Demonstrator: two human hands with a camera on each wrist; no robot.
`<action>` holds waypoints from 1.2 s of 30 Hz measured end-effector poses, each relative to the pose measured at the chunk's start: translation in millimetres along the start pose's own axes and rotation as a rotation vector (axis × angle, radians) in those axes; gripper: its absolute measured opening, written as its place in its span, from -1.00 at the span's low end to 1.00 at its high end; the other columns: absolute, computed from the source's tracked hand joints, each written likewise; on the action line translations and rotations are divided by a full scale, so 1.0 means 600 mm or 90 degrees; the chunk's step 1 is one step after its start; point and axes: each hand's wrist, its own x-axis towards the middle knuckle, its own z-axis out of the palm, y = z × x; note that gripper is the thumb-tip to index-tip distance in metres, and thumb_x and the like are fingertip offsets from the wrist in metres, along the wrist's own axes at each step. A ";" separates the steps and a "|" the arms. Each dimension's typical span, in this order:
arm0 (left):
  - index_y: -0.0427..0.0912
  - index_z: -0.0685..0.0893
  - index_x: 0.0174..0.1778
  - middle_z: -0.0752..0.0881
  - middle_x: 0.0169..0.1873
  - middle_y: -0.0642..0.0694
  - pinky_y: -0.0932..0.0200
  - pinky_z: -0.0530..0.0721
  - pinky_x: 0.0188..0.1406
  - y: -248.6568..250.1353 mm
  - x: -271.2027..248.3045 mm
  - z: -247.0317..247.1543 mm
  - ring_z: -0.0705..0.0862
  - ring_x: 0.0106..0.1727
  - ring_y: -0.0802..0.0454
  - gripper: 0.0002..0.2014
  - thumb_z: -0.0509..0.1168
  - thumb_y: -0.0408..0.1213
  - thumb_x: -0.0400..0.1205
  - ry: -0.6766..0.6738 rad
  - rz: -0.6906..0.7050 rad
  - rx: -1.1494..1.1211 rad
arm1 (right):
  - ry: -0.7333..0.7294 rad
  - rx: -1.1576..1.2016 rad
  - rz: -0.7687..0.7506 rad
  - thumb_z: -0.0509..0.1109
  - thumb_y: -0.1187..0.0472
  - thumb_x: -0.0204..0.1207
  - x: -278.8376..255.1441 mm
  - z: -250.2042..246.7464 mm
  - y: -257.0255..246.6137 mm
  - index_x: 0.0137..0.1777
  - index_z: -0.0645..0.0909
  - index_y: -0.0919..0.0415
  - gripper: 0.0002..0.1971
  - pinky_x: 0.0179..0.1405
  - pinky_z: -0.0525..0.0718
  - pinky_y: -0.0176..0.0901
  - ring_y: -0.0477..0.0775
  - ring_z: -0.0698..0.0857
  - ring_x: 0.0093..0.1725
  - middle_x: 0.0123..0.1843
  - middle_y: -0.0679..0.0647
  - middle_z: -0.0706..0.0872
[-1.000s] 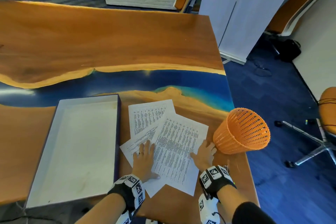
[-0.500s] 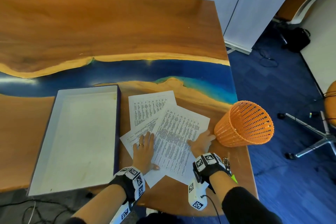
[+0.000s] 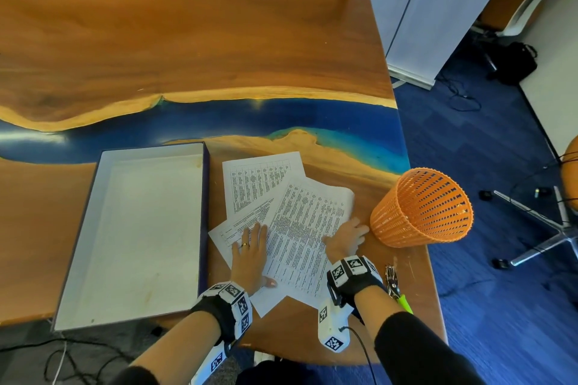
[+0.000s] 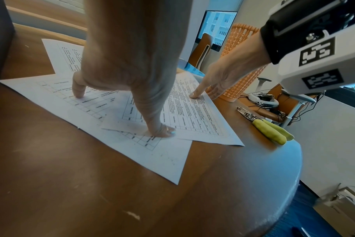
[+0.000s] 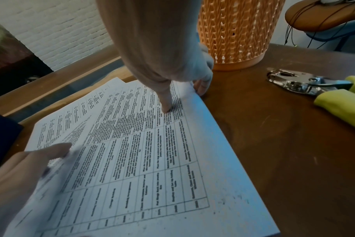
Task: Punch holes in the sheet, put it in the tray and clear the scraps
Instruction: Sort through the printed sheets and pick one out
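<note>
Head view: three printed sheets overlapped at lower centre of the frame on the wood-and-blue-resin surface (image 3: 187, 50). Top sheet (image 3: 305, 228) lay skewed over the two others; its far right corner curled up off the surface.

Left hand (image 3: 250, 255) lay flat, fingers straight, palm down on the lower sheets (image 3: 237, 228), thumb touching the top sheet's left edge. Released, grasping nothing, just pressing. Left wrist view confirmed: fingertips (image 4: 78, 94) and thumb down on paper.

Right hand (image 3: 345, 239) was at the top sheet's right edge, lower right of centre. In the right wrist view the index fingertip (image 5: 166, 109) pressed on the print while other fingers curled at the lifted paper edge, seemingly pinching it; the grip itself was partly hidden by the hand.

White tray (image 3: 93, 228) sat at lower left of the frame, just beside the sheets, nothing in it. Orange mesh basket (image 3: 422, 206) stood at right of the frame, just beside the right hand, near the surface edge. Hole punch (image 3: 394, 286) with yellow-green handles lay at lower right, on the surface beside the right wrist, untouched.

Scraps: none I could make out. Sheet not in the tray.
</note>
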 end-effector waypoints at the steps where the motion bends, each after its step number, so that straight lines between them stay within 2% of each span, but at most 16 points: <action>1: -0.29 -0.31 0.66 -0.21 0.69 -0.22 -0.14 0.05 0.68 0.002 0.001 -0.001 -0.13 0.71 -0.22 0.30 0.47 0.23 0.35 0.006 0.001 -0.011 | -0.021 0.011 -0.005 0.57 0.32 0.33 0.000 0.000 -0.001 0.38 0.18 0.41 -0.26 0.28 0.57 0.08 0.38 0.54 0.28 0.47 0.39 0.21; 3: -0.32 -0.28 0.66 -0.13 0.69 -0.23 -0.08 0.04 0.68 0.006 0.003 -0.002 -0.06 0.71 -0.19 0.32 0.52 0.20 0.32 0.019 0.007 -0.021 | -0.037 0.029 0.002 0.54 0.36 0.37 0.000 -0.003 0.003 0.39 0.16 0.42 -0.28 0.26 0.59 0.08 0.40 0.58 0.24 0.47 0.39 0.20; 6: -0.33 -0.26 0.66 -0.09 0.68 -0.25 -0.07 0.07 0.66 0.012 0.005 -0.003 -0.02 0.71 -0.19 0.34 0.55 0.17 0.29 0.026 0.018 -0.016 | -0.031 0.082 0.006 0.55 0.37 0.36 0.002 -0.006 0.009 0.46 0.11 0.41 -0.21 0.32 0.54 0.12 0.40 0.50 0.36 0.50 0.38 0.23; 9: -0.34 -0.25 0.66 -0.08 0.68 -0.23 -0.08 0.13 0.67 0.010 0.007 -0.005 0.00 0.70 -0.17 0.36 0.55 0.19 0.26 0.029 0.019 -0.017 | -0.003 0.179 0.013 0.52 0.45 0.35 0.018 -0.005 0.023 0.52 0.10 0.38 -0.18 0.34 0.50 0.23 0.42 0.46 0.42 0.48 0.42 0.37; 11: -0.33 -0.24 0.66 -0.08 0.68 -0.21 -0.09 0.16 0.66 0.005 0.008 -0.004 0.01 0.70 -0.15 0.36 0.55 0.21 0.26 0.029 0.024 -0.036 | 0.037 0.217 -0.003 0.41 0.47 0.43 0.029 -0.002 0.036 0.42 0.33 0.39 -0.45 0.21 0.58 0.22 0.43 0.56 0.31 0.34 0.43 0.55; 13: -0.31 -0.25 0.67 -0.09 0.68 -0.19 -0.10 0.15 0.66 -0.001 0.011 -0.004 0.00 0.70 -0.14 0.30 0.50 0.23 0.33 0.028 0.032 -0.085 | 0.052 0.245 -0.040 0.30 0.46 0.48 0.034 0.000 0.044 0.17 0.57 0.42 -0.73 0.10 0.64 0.15 0.40 0.65 0.17 0.18 0.40 0.68; 15: -0.30 -0.24 0.67 -0.07 0.68 -0.18 -0.12 0.15 0.63 -0.007 0.015 -0.010 0.01 0.70 -0.14 0.18 0.40 0.23 0.45 0.040 0.026 -0.156 | 0.052 0.279 -0.068 0.25 0.50 0.48 0.040 0.001 0.050 0.10 0.63 0.45 -0.77 0.10 0.65 0.12 0.38 0.68 0.14 0.13 0.40 0.72; 17: -0.31 -0.20 0.67 -0.03 0.68 -0.19 -0.15 0.17 0.61 -0.013 0.023 -0.018 0.04 0.69 -0.16 0.05 0.32 0.18 0.55 0.064 0.006 -0.253 | 0.048 0.296 -0.082 0.24 0.52 0.51 0.048 0.002 0.053 0.21 0.59 0.48 -0.71 0.19 0.60 0.11 0.38 0.64 0.23 0.23 0.42 0.68; 19: -0.30 -0.11 0.67 0.07 0.65 -0.21 -0.23 0.24 0.58 -0.021 0.032 -0.029 0.12 0.67 -0.18 -0.03 0.32 0.11 0.58 0.095 -0.016 -0.368 | 0.033 0.306 -0.071 0.25 0.49 0.54 0.052 -0.003 0.051 0.35 0.50 0.46 -0.63 0.29 0.54 0.10 0.38 0.56 0.34 0.35 0.42 0.59; 22: -0.28 0.09 0.63 0.28 0.54 -0.19 -0.19 0.37 0.52 -0.032 0.048 -0.045 0.31 0.58 -0.15 -0.19 0.38 -0.06 0.60 0.141 -0.009 -0.540 | 0.013 0.304 -0.069 0.25 0.45 0.56 0.059 -0.008 0.051 0.39 0.44 0.46 -0.61 0.34 0.50 0.11 0.37 0.52 0.38 0.39 0.39 0.55; 24: -0.29 0.22 0.58 0.36 0.49 -0.22 -0.10 0.43 0.49 -0.035 0.056 -0.057 0.40 0.51 -0.15 -0.30 0.39 -0.17 0.61 0.136 -0.002 -0.634 | 0.001 0.296 -0.092 0.25 0.43 0.56 0.064 -0.007 0.054 0.39 0.44 0.44 -0.61 0.39 0.48 0.15 0.35 0.51 0.39 0.39 0.38 0.56; 27: -0.28 0.40 0.47 0.48 0.39 -0.19 -0.07 0.53 0.37 -0.033 0.062 -0.066 0.52 0.39 -0.16 -0.45 0.41 -0.25 0.59 0.131 0.018 -0.714 | -0.011 0.330 -0.145 0.23 0.50 0.52 0.062 -0.015 0.055 0.31 0.52 0.42 -0.65 0.31 0.55 0.09 0.22 0.60 0.25 0.29 0.30 0.65; 30: -0.29 0.40 0.44 0.51 0.24 -0.10 -0.07 0.57 0.31 -0.030 0.069 -0.069 0.56 0.27 -0.10 -0.44 0.44 -0.30 0.56 0.121 0.019 -0.778 | -0.005 0.360 -0.205 0.17 0.58 0.49 0.053 -0.032 0.047 0.19 0.52 0.33 -0.67 0.15 0.57 0.01 0.13 0.63 0.12 0.14 0.23 0.69; 32: -0.26 0.37 0.42 0.51 0.13 -0.07 0.00 0.60 0.23 -0.031 0.076 -0.069 0.56 0.15 -0.05 -0.42 0.46 -0.31 0.54 0.107 -0.008 -0.823 | 0.011 0.358 -0.236 0.13 0.60 0.49 0.050 -0.041 0.044 0.22 0.46 0.30 -0.64 0.11 0.57 -0.02 0.12 0.64 0.07 0.09 0.18 0.66; 34: -0.19 0.42 0.25 0.57 -0.04 -0.08 0.14 0.61 0.02 -0.033 0.084 -0.065 0.59 0.00 -0.07 -0.55 0.48 -0.30 0.53 0.107 -0.023 -0.837 | 0.024 0.343 -0.247 0.12 0.57 0.54 0.052 -0.045 0.042 0.28 0.41 0.27 -0.64 0.02 0.59 0.00 0.14 0.64 -0.03 0.03 0.14 0.64; 36: -0.16 0.51 0.00 0.62 -0.15 -0.06 0.23 0.64 -0.14 -0.033 0.086 -0.064 0.65 -0.11 -0.08 -0.75 0.46 -0.35 0.54 0.120 -0.011 -0.835 | 0.026 0.348 -0.259 0.12 0.51 0.58 0.053 -0.047 0.039 0.21 0.42 0.21 -0.70 -0.07 0.61 0.02 0.15 0.65 -0.11 -0.03 0.18 0.65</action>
